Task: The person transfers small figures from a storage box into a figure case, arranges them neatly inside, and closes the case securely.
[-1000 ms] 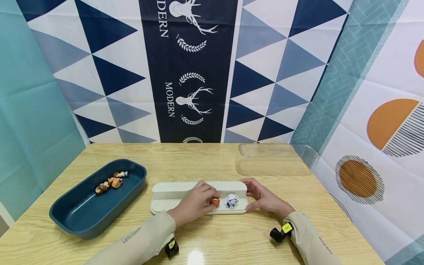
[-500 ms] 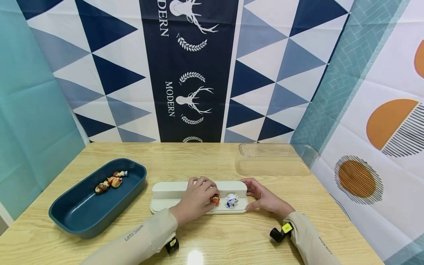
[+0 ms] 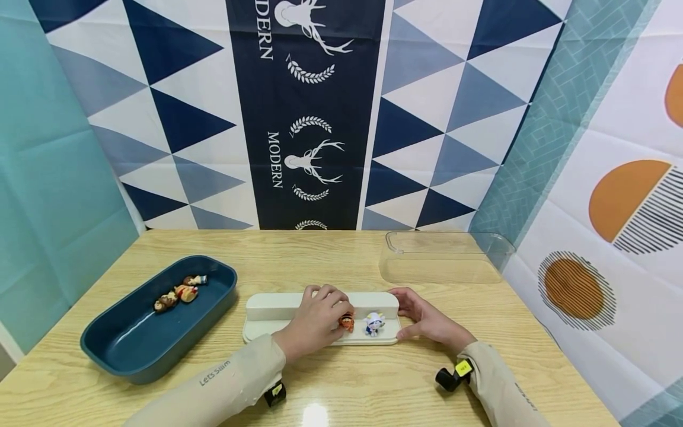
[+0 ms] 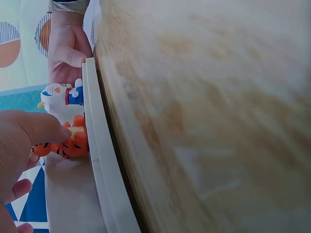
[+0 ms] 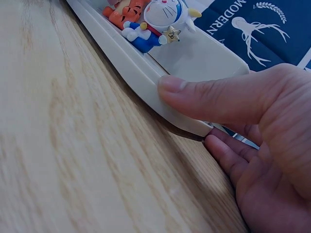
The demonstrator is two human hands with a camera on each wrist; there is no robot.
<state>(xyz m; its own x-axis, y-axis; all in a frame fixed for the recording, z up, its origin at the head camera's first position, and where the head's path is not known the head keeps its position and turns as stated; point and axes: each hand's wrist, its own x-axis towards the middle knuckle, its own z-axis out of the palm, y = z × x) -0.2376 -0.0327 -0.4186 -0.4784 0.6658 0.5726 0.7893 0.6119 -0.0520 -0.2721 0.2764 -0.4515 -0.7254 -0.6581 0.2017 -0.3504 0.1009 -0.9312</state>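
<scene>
My left hand [image 3: 313,325] pinches a small orange tiger figurine [image 3: 347,322] with black stripes, the thumb on its front in the left wrist view. The tiger stands upright on a stepped white display base [image 3: 267,327], its feet at the lower step. Just right of it a white and blue Doraemon-like figurine [image 3: 373,324] with yellow horns stands on the same step; in the right wrist view it carries a gold star [image 5: 172,34]. My right hand [image 3: 429,322] grips the base's right end, thumb on the front edge and fingers behind and below.
A dark blue tray [image 3: 139,332] at the left holds several small brown and cream figurines [image 3: 185,293]. Toward the back right lies a clear plastic cover [image 3: 443,270]. Patterned cloth [image 3: 315,118] hangs behind the wooden table [image 3: 373,385].
My left hand has shifted only slightly, its fingers rising a little over the base while still holding the tiger. The right hand and the base stay where they were.
</scene>
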